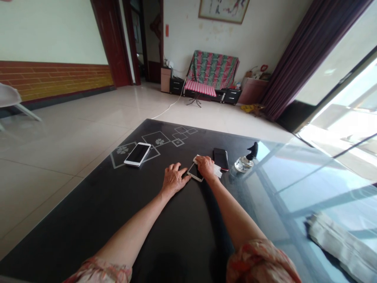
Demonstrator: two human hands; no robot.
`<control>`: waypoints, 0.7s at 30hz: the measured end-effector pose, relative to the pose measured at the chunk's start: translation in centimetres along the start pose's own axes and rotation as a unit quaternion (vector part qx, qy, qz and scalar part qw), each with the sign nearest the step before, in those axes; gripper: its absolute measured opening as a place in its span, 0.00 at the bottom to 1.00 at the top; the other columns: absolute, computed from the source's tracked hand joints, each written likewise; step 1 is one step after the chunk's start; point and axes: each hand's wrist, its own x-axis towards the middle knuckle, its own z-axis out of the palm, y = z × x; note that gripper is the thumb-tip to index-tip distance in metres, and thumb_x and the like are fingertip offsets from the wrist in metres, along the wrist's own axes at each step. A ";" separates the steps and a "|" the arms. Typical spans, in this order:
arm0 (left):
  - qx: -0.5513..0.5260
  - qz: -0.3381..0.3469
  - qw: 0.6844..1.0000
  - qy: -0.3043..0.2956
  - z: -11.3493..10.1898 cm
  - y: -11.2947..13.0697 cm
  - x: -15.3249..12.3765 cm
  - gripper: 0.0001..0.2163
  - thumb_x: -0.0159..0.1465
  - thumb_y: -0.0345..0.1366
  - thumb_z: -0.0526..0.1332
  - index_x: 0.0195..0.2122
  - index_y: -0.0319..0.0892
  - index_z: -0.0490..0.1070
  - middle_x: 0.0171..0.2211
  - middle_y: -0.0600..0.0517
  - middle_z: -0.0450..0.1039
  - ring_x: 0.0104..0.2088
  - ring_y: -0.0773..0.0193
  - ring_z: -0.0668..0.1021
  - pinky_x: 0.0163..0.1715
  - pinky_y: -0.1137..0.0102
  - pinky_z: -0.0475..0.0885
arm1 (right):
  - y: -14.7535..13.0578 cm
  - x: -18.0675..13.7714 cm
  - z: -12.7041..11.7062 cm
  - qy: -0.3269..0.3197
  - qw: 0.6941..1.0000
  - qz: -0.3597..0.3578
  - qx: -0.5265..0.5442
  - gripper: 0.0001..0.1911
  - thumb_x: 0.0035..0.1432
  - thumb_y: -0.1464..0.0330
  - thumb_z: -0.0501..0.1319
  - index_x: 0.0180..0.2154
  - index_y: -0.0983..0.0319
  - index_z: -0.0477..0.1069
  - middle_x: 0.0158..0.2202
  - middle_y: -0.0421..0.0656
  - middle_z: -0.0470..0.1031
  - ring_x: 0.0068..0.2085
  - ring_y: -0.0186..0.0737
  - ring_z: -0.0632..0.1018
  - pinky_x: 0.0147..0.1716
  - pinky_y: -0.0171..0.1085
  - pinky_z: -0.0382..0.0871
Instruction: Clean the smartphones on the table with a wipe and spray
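Note:
A smartphone with a light frame and dark screen (194,173) lies flat on the glossy black table (129,220). My left hand (174,178) rests at its left edge, fingers spread, thumb and fingertips touching the phone's near left corner. My right hand (206,166) is over the phone's upper right part, closed on a white tissue (217,171) that sticks out on the right side. The hand and tissue cover part of the screen. Just right of them lies a dark phone with a reddish edge (220,158).
Behind the dark phone's right side stands a clear spray bottle (243,164) with a black nozzle. A white phone (138,154) lies at the table's left. Folded pale cloth (343,241) is at the lower right. Window light reflects off the tabletop's right half.

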 end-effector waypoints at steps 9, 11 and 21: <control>-0.013 0.003 1.000 -0.024 -0.5 0.1 -0.1 0.19 0.63 0.53 0.58 0.50 0.53 0.75 0.56 0.48 0.67 0.54 0.50 0.67 0.52 0.56 0.64 | -0.1 0.9 -1.2 -0.064 0.998 0.004 0.003 0.17 0.63 0.71 0.52 0.44 0.53 0.77 0.46 0.41 0.79 0.48 0.41 0.76 0.44 0.35 0.63; -0.018 0.020 0.999 -0.037 -0.6 0.1 0.0 0.22 0.61 0.56 0.59 0.52 0.50 0.73 0.57 0.47 0.66 0.56 0.49 0.66 0.54 0.55 0.63 | 0.2 1.2 -1.1 -0.070 0.998 -0.003 0.001 0.17 0.63 0.71 0.52 0.44 0.52 0.77 0.46 0.41 0.79 0.49 0.41 0.76 0.45 0.35 0.64; -0.040 0.076 0.995 -0.059 -0.5 0.1 0.1 0.36 0.58 0.62 0.58 0.59 0.40 0.64 0.57 0.42 0.67 0.57 0.47 0.67 0.56 0.57 0.61 | 1.1 2.3 -0.4 -0.083 0.996 -0.027 0.006 0.16 0.63 0.68 0.53 0.46 0.50 0.77 0.47 0.38 0.79 0.50 0.41 0.76 0.48 0.37 0.66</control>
